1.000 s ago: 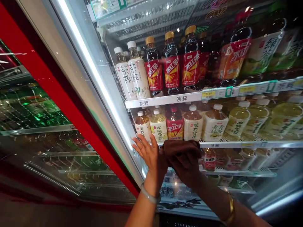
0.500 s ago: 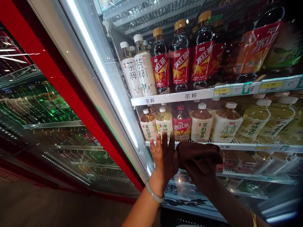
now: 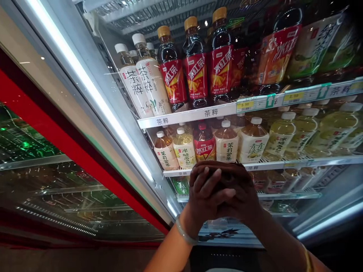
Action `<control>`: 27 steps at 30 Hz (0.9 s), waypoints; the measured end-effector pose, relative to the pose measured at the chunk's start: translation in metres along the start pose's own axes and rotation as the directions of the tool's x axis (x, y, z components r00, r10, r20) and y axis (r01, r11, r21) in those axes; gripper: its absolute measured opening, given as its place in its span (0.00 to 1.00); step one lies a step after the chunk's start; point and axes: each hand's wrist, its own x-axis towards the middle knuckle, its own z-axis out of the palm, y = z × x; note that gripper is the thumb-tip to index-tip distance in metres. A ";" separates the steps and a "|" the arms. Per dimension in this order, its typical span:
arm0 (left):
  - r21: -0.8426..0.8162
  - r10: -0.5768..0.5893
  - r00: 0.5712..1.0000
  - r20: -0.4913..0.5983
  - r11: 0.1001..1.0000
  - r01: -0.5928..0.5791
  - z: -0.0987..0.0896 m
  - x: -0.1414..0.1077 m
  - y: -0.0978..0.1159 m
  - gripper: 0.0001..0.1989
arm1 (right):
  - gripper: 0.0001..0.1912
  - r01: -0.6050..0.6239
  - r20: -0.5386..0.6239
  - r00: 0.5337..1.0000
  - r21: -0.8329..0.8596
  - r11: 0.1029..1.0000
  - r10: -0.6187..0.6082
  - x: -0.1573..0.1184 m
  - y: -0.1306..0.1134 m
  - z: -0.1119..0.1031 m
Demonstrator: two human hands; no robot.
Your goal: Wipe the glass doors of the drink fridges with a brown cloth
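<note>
A dark brown cloth (image 3: 224, 170) is bunched between my two hands, in front of the glass of a drinks cooler. My left hand (image 3: 205, 196), with a pale bangle at the wrist, has its fingers curled over the near side of the cloth. On the other side my right hand (image 3: 244, 196) grips the cloth, its fingers mostly in shadow. Just behind the hands stand a small red-labelled bottle (image 3: 204, 147) and a white-labelled tea bottle (image 3: 227, 145) on the middle shelf.
Tall red-labelled bottles (image 3: 195, 75) and white-labelled bottles (image 3: 153, 85) fill the upper shelf. A price rail (image 3: 184, 117) runs below them. At the left are a bright light strip (image 3: 93, 90), a red door frame (image 3: 65, 139) and another cooler with green bottles.
My left hand has gone from spread fingers beside the cloth to fingers curled onto it, against my right hand. The view has shifted, so the shelves sit further left.
</note>
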 end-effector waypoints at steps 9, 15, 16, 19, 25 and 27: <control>0.160 -0.023 1.000 0.015 0.987 0.020 0.014 0.015 0.007 0.17 | 0.20 -0.111 -0.168 0.979 0.039 0.993 0.116 -0.006 0.027 -0.031; 0.115 -0.022 0.998 -0.061 0.993 0.029 0.019 0.014 0.005 0.13 | 0.28 0.001 0.051 0.998 0.343 0.939 -0.020 -0.017 0.033 -0.031; 0.121 -0.044 0.997 -0.064 0.991 0.052 0.020 0.015 0.007 0.13 | 0.27 -0.006 0.045 0.999 0.389 0.921 -0.013 -0.017 0.033 -0.034; 0.126 -0.138 0.985 -0.106 0.980 0.151 0.026 0.021 0.015 0.12 | 0.19 -0.079 -0.095 0.988 0.355 0.931 0.120 -0.009 0.033 -0.043; 0.125 -0.047 0.995 -0.086 0.990 0.058 0.010 0.019 0.011 0.07 | 0.22 -0.034 -0.095 0.995 -0.060 0.998 0.028 0.006 0.042 -0.032; 0.227 -0.071 0.993 -0.097 0.970 0.091 0.003 0.016 0.008 0.10 | 0.22 0.019 -0.036 0.999 -0.106 0.994 -0.023 0.000 0.045 -0.026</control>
